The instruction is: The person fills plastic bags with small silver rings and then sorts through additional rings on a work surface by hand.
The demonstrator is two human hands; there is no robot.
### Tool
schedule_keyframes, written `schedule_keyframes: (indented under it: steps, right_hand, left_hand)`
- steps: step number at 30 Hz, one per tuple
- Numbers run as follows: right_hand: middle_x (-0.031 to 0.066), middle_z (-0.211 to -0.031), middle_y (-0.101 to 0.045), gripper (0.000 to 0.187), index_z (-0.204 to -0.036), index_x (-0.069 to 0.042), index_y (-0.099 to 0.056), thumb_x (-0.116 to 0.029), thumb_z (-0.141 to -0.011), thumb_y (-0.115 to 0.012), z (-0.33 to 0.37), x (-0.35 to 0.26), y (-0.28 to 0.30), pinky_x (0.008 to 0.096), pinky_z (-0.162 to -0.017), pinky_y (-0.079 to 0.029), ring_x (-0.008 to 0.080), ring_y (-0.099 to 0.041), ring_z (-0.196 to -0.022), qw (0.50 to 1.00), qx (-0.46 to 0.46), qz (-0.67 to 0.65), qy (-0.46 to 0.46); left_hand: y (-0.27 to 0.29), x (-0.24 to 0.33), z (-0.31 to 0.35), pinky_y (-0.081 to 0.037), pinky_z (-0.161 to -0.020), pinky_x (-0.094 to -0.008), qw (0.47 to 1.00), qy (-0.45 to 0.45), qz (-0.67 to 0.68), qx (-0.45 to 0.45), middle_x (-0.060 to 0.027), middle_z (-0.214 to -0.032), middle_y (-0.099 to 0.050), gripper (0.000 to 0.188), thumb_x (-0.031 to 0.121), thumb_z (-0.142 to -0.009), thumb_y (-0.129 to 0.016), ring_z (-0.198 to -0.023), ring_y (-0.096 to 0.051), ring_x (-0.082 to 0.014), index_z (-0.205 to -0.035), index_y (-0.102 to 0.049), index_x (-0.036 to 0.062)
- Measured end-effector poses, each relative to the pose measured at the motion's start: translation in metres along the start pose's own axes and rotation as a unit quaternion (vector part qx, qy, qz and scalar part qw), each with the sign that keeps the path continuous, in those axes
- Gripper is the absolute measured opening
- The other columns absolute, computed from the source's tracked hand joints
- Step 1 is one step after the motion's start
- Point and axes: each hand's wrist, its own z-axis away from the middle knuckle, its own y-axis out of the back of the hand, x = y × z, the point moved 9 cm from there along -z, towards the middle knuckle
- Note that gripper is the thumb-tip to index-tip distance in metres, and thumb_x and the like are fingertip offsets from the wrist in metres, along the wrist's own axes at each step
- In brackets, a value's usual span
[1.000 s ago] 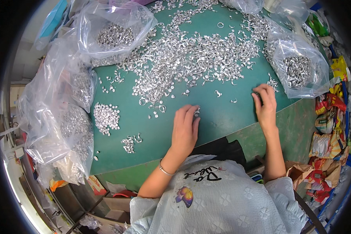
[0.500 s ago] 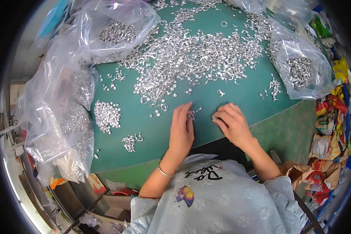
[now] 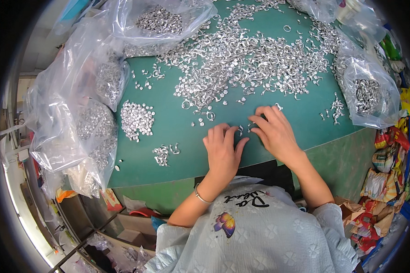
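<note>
My left hand (image 3: 222,148) rests low over the green table (image 3: 191,159), its thumb spread away from the curled fingers. A small curved silver metal piece (image 3: 240,130) is beside its index fingertip; whether they touch is hard to see. Just to the right, my right hand (image 3: 277,134) has thumb and index finger closing around another tiny silver piece (image 3: 249,127), partly hidden by the fingertips. Beyond that hand's knuckles lies a loose curved piece (image 3: 278,107). A wide heap of silver ring-like and curved pieces (image 3: 241,63) spreads across the table's far side.
At the left are a pile of small silver bits (image 3: 136,119) and a smaller cluster of curved ones (image 3: 161,155). Clear plastic bags of metal parts stand at the left (image 3: 95,123), far left (image 3: 161,22) and right (image 3: 369,93). Colourful packages (image 3: 380,177) line the right side.
The view has shifted, so the table's contents sit further right. My left thumb has spread away from its fingers, which held a silver piece before. My right hand has come closer to the left.
</note>
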Motion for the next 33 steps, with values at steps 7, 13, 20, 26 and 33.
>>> schedule_keyframes:
  steps: [7,13,20,26,33]
  right_hand:
    - [0.0126,-0.086,-0.055,0.008,-0.084,0.001,-0.059,0.005,-0.078,-0.063,0.005,0.022,0.014,0.0412,-0.074,-0.046,0.0323,-0.054,-0.083,0.996,0.070,-0.001,-0.047]
    - [0.0126,-0.087,-0.057,0.014,-0.089,0.002,-0.062,0.009,-0.077,-0.063,0.004,0.013,0.015,0.0374,-0.070,-0.047,0.0305,-0.056,-0.081,0.991,0.122,-0.030,-0.038]
    - [0.0126,-0.089,-0.059,0.014,-0.089,0.001,-0.064,0.008,-0.077,-0.063,-0.002,0.007,0.007,0.0374,-0.072,-0.047,0.0298,-0.058,-0.082,0.997,0.075,-0.026,-0.015]
    - [0.0125,-0.092,-0.059,0.016,-0.092,0.000,-0.066,0.002,-0.076,-0.067,0.005,0.022,0.022,0.0379,-0.074,-0.046,0.0291,-0.057,-0.085,0.996,0.068,-0.009,-0.055]
    - [0.0069,-0.090,-0.058,0.014,-0.084,-0.004,-0.064,-0.007,-0.073,-0.072,-0.004,0.002,-0.002,0.0364,-0.073,-0.041,0.0263,-0.053,-0.087,0.995,0.026,0.098,0.022]
  left_hand:
    - [0.013,-0.014,0.011,-0.038,-0.075,-0.0341,0.999,0.008,0.038,0.035,-0.0078,-0.094,-0.059,0.032,0.002,-0.073,-0.074,-0.084,-0.054,-0.0245,-0.103,-0.062,0.0041]
    - [0.019,-0.040,0.022,-0.043,-0.066,-0.0284,0.964,0.140,0.218,0.054,-0.0070,-0.085,-0.064,0.029,-0.004,-0.080,-0.066,-0.074,-0.059,-0.0158,-0.108,-0.061,0.0022]
    - [0.013,-0.053,0.028,-0.043,-0.059,-0.0201,0.921,0.226,0.316,0.031,-0.0040,-0.084,-0.067,0.023,-0.002,-0.085,-0.064,-0.069,-0.054,-0.0058,-0.108,-0.064,0.0003]
    - [0.019,-0.053,0.027,-0.045,-0.060,-0.0237,0.940,0.206,0.269,0.035,-0.0065,-0.083,-0.065,0.021,-0.004,-0.083,-0.065,-0.068,-0.056,-0.0101,-0.103,-0.065,-0.0002]
    - [0.018,-0.031,0.014,-0.043,-0.061,-0.0232,0.958,0.123,0.258,0.033,-0.0061,-0.083,-0.063,0.021,-0.005,-0.080,-0.065,-0.073,-0.057,-0.0117,-0.100,-0.066,0.0008]
